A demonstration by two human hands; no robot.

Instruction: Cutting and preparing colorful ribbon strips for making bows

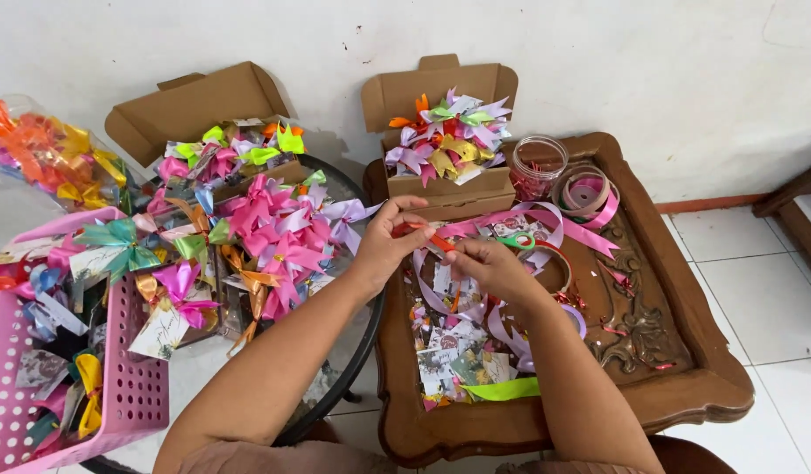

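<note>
Carefully: orange ribbon [440, 241] pinched between left hand [389, 243] and right hand [486, 263], both closed; best kept taut, flat.

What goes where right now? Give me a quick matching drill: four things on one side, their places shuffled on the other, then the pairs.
Things:
1. pink basket
2. clear jar
3. orange ribbon piece
4. pink ribbon roll

Places:
A. between left hand and right hand
B. far left, on the round glass table
C. wooden table, right of the jar
D. beside the right-hand cardboard box

Pairs: 1-B, 2-D, 3-A, 4-C
</note>
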